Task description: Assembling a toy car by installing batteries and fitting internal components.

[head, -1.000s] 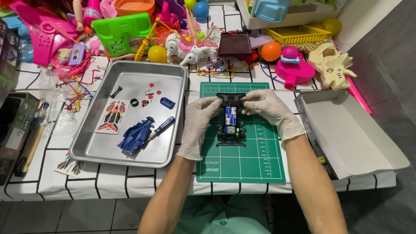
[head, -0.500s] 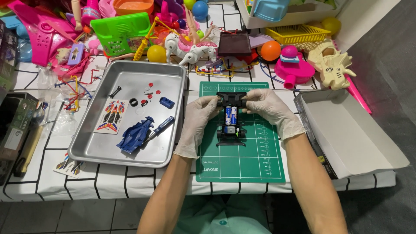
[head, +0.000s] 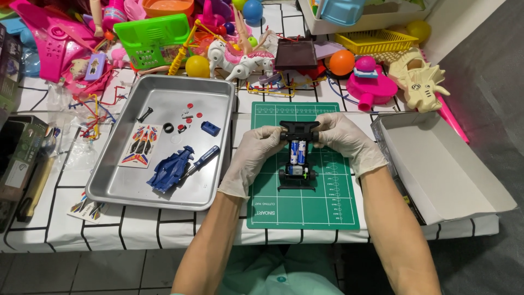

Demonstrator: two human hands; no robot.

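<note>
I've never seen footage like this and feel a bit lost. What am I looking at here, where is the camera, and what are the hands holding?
The camera sits on a person's head and looks down at their own two gloved hands over a table. There is no machine. The left hand and right hand each grip one side of the far end of a small black toy car frame, which has two batteries showing in its middle. It rests on a green cutting mat. To the left is a metal tray with a blue car shell, a screwdriver, a sticker sheet and small parts. On the right lies an open white box. Colourful plastic toys crowd the far edge.
</note>
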